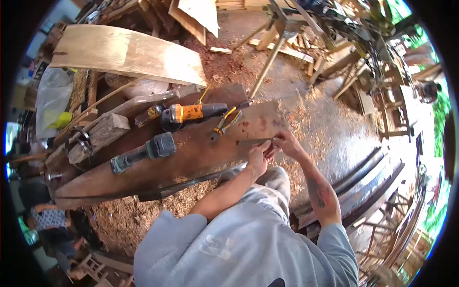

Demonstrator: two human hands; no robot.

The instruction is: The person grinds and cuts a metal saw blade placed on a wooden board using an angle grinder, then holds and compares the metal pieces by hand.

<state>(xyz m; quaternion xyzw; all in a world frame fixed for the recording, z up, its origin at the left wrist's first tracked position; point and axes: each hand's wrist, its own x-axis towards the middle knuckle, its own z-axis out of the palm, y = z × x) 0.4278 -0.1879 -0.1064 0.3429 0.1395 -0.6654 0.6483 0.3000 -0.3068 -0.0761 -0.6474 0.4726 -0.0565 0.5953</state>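
Near the right end of a long brown wooden slab (205, 155), my left hand (258, 157) is closed, its fingers bent round something too small to make out. My right hand (286, 144) is beside it, fingers pinched at the end of a thin dark flat strip (248, 142). The strip reaches left past my left hand, over the slab. Yellow-handled pliers (227, 121) lie on the slab just up and left of my hands. An orange and black power tool (193, 113) and a grey-green power tool (143, 152) lie further left.
A pale curved board (129, 53) lies beyond the slab. A rough timber block (99, 137) is at the left. Metal stands and wood scraps are at the upper right, long dark beams (354, 184) at the lower right. Another person (52, 222) is at the far lower left.
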